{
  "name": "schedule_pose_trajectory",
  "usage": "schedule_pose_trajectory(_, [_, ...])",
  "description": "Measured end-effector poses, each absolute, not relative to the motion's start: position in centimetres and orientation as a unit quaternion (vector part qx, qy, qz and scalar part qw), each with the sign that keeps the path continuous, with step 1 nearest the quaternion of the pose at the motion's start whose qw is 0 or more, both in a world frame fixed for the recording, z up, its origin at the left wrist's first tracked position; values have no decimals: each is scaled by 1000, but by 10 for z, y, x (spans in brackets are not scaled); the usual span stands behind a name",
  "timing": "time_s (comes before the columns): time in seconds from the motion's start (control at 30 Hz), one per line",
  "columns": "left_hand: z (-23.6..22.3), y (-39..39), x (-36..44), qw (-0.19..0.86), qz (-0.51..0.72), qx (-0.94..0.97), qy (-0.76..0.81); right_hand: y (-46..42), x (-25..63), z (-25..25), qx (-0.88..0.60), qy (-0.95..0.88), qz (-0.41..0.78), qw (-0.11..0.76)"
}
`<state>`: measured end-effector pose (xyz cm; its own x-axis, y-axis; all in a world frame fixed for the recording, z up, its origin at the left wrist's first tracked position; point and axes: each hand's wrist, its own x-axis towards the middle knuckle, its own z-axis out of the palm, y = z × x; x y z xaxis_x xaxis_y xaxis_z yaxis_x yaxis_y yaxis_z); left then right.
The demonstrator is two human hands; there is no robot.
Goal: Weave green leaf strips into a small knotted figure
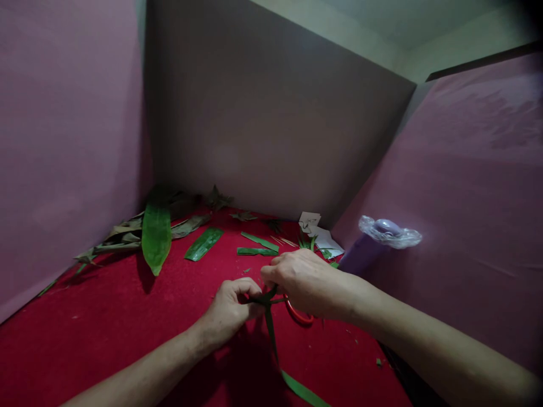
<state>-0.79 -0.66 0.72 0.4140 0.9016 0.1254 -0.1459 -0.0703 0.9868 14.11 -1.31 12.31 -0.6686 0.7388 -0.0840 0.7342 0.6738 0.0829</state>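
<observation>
My left hand pinches a narrow green leaf strip between thumb and fingers. One long end of the strip hangs down and trails to the lower right over the red cloth. Just above and to the right, my right hand is closed on the same strip, which looks bent or looped between the two hands. The fingertips partly hide how it is folded. Behind the right hand shows a red curved handle, perhaps of scissors; the rest of it is covered.
Cut leaf pieces and a broad green leaf lie on the red cloth, with dry leaves along the left. Thin sticks and white papers are at the back. A purple object with clear plastic stands right. Pink and grey panels enclose the space.
</observation>
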Motion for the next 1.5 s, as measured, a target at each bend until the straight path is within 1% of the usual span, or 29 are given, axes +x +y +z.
schedule_pose_trajectory(0.07, [7,-6,-8,601,434,595,312,-12,140,124,406,912,25,57])
schedule_pose_trajectory(0.13, [6,-5,-8,591,439,604,306,-11,141,125,412,910,-4,43])
schedule_pose_trajectory(0.33, [5,-5,-9,548,460,620,321,0,150,125,422,887,-187,3])
schedule_pose_trajectory(0.43, [10,-7,-9,557,456,613,325,4,154,120,424,865,-269,-23])
schedule_pose_trajectory(0.6, [13,-8,-9,572,441,622,301,5,156,113,425,824,-365,-81])
schedule_pose_trajectory(0.77, [6,-8,-8,618,417,590,310,5,160,107,436,765,-465,-95])
schedule_pose_trajectory(0.87, [1,-6,-7,646,415,559,313,7,164,104,435,749,-491,-95])
schedule_pose_trajectory(1.0, [0,-6,-6,662,417,540,309,7,167,101,424,753,-493,-101])
schedule_pose_trajectory(1.33, [-2,-6,-8,649,405,561,317,9,174,94,438,743,-490,-126])
schedule_pose_trajectory(1.5, [-2,-6,-7,666,402,545,313,8,171,93,412,707,-553,-157])
